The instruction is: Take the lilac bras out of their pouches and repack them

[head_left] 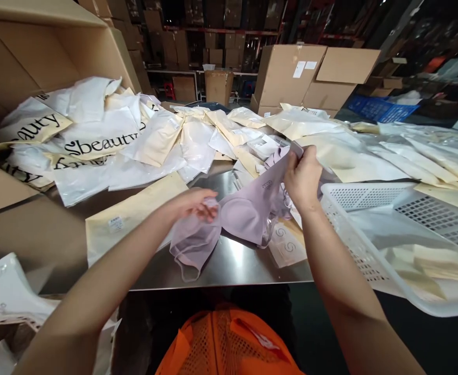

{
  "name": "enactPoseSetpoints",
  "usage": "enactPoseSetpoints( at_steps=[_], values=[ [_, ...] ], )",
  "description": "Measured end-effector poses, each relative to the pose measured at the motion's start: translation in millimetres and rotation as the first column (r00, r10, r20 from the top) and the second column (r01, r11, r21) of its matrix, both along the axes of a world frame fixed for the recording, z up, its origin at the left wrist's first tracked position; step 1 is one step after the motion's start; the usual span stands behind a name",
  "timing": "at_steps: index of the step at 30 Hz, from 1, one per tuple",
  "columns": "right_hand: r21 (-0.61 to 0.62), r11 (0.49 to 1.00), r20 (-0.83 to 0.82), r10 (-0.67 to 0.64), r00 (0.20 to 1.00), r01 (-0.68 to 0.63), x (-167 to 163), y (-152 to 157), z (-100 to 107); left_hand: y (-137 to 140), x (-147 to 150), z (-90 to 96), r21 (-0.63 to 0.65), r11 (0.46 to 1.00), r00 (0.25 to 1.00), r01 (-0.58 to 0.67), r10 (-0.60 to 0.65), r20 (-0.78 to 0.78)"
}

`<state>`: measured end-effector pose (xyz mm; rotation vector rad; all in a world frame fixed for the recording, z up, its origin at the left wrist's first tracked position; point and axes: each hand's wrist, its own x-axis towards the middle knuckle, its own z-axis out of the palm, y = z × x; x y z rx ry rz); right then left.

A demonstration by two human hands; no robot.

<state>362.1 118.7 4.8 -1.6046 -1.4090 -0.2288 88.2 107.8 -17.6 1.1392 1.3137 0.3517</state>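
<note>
A lavender bra (241,216) is stretched above a shiny metal table (232,265), with its moulded cups showing and a thin strap hanging at the left. My right hand (302,174) is closed around one end of its band, holding it raised. At the other cup, my left hand (199,204) has its fingers loosely bent with fabric between thumb and fingers; they are slightly blurred. Under the bra lies a small clear packet with printed swirls (287,245). A flat cream plastic mailer bag with a label (135,213) rests beneath my left forearm.
An open carton (125,57) spills printed mailer bags (96,140) at the left. More packed bags (354,156) line the table's back. A white perforated basket (369,188) holding bags stands at the right; cartons (287,78) sit behind.
</note>
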Motion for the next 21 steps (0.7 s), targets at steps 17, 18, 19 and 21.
enactPoseSetpoints(
  at_steps=[17, 18, 19, 21],
  values=[
    [-0.110, 0.550, -0.873, 0.344, 0.345, -0.828, -81.5, -165.0, -141.6, -41.7, -75.8, -47.5, 0.715, 0.697, 0.874, 0.046, 0.318, -0.367],
    [-0.080, 0.576, -0.886, 0.334, 0.323, -0.813, -85.1, -164.8, -155.5, -47.3, -71.3, -52.9, 0.769, 0.611, 0.868, 0.187, 0.263, -0.420],
    [-0.063, 0.605, -0.888, 0.329, 0.321, -0.794, -90.0, -162.1, -166.2, -50.9, -64.4, -59.0, 0.797, 0.510, 0.857, 0.322, 0.201, -0.475],
    [-0.056, 0.647, -0.879, 0.329, 0.345, -0.760, -102.2, -149.2, -177.2, -52.6, -47.1, -72.3, 0.793, 0.360, 0.826, 0.492, 0.094, -0.555]
  ],
)
